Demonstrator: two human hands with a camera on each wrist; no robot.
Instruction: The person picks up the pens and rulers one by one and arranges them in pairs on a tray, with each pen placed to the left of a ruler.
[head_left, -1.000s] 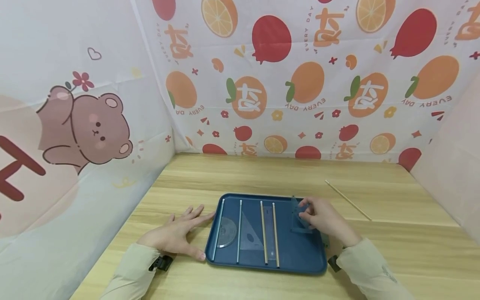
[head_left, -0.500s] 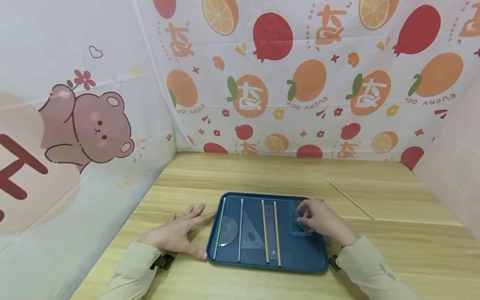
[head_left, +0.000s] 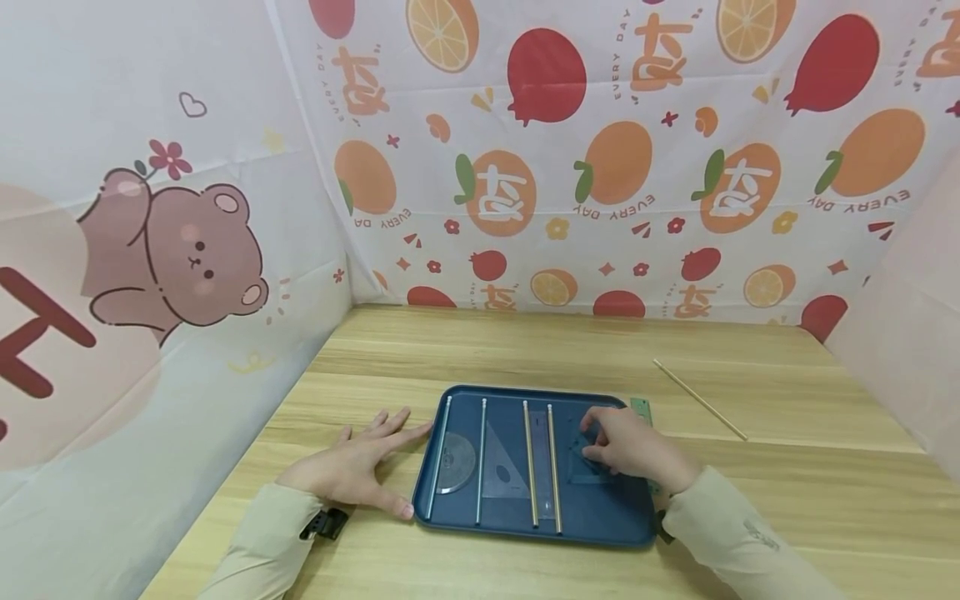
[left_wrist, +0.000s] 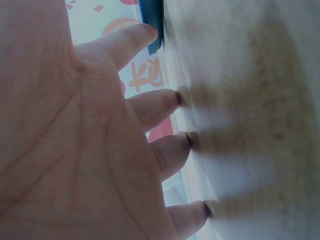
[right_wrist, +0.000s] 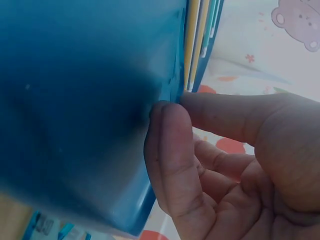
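Note:
On the wooden table lies a dark blue tray (head_left: 600, 521). My right hand (head_left: 633, 450) reaches over its right side, thumb and index finger pinching a clear set square (head_left: 579, 468) low over the tray floor. In the right wrist view the fingertips (right_wrist: 175, 120) are bent together at a thin clear edge. My left hand (head_left: 348, 471) is spread flat at the tray's left side, thumb and index fingertip right at the rim; the left wrist view shows other fingertips (left_wrist: 172, 97) resting on the table. A protractor (head_left: 456, 462), another set square (head_left: 501, 477) and a ruler (head_left: 541, 467) lie in the tray.
Two teal pencils (head_left: 481, 462) and two gold pencils (head_left: 554, 467) lie lengthwise in the tray. A green piece (head_left: 641, 407) sticks out beside its right rim, partly hidden by the right hand. A thin gold stick (head_left: 700, 398) lies on the table behind. Printed cloths (head_left: 555, 208) enclose the table.
My right hand has moved slightly left with the set square, which was tilted up and now lies nearly flat. More of the green piece shows. The left hand stays in place.

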